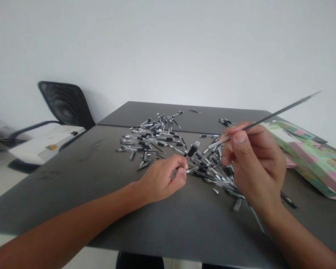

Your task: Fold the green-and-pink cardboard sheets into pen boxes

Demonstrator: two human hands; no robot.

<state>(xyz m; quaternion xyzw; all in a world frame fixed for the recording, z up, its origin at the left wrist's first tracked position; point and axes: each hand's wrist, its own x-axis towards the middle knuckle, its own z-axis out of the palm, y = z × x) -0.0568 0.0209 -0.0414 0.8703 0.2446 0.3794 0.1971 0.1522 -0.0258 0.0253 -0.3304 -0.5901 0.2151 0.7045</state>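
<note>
My left hand (pixel 166 175) is closed around a pen barrel (pixel 192 149) with a black grip, whose end sticks up past the fingers. Raised to the right, my right hand (pixel 253 160) pinches a thin pen refill (pixel 282 111) between thumb and fingers. The refill is dark along its upper length and pale at the lower end, and it slants up to the right. Behind and below both hands lies a heap of clear and black pen parts (pixel 212 170). A second spread of pens (pixel 151 138) lies farther left.
Grey tables (pixel 120 220) stand pushed together against a white wall. Colourful printed cardboard (pixel 313 160) lies at the right. A black mesh chair (pixel 65 102) with a white box (pixel 48 144) on it is beyond the left edge. A few pens (pixel 195 111) lie at the back.
</note>
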